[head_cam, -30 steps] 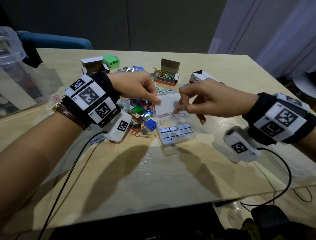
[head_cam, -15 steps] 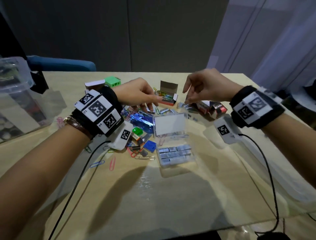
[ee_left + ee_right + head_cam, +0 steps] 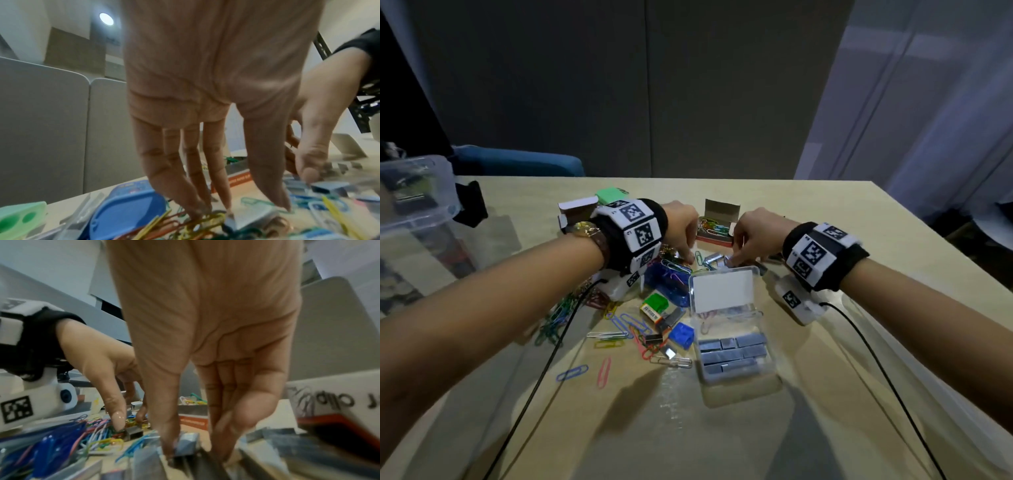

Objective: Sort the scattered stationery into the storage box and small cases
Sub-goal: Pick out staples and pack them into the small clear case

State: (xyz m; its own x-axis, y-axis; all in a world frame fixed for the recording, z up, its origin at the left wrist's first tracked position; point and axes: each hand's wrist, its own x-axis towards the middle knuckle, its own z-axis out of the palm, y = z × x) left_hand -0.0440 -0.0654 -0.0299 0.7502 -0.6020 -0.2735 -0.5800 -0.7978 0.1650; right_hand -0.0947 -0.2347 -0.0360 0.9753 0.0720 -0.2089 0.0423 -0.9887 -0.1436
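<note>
Right hand (image 3: 205, 353): thumb and fingers pinch a grey metal staple block (image 3: 186, 445). Left hand (image 3: 205, 105): straight fingertips among coloured wire paper clips (image 3: 185, 225), touching a grey staple strip (image 3: 246, 219); grasp cannot be told.

The pale wood-look surface (image 3: 722, 428) has a smooth, faintly glossy finish that mirrors light. On it, the small clear plastic case (image 3: 736, 342) is glossy and see-through, holding dull grey metal staple blocks (image 3: 732, 353). The scattered coloured paper clips (image 3: 619, 325) look like coated wire, smooth and shiny. The open brown cardboard box (image 3: 719, 219) is matt paperboard. The black wristbands (image 3: 825, 257) are matt cloth.
</note>
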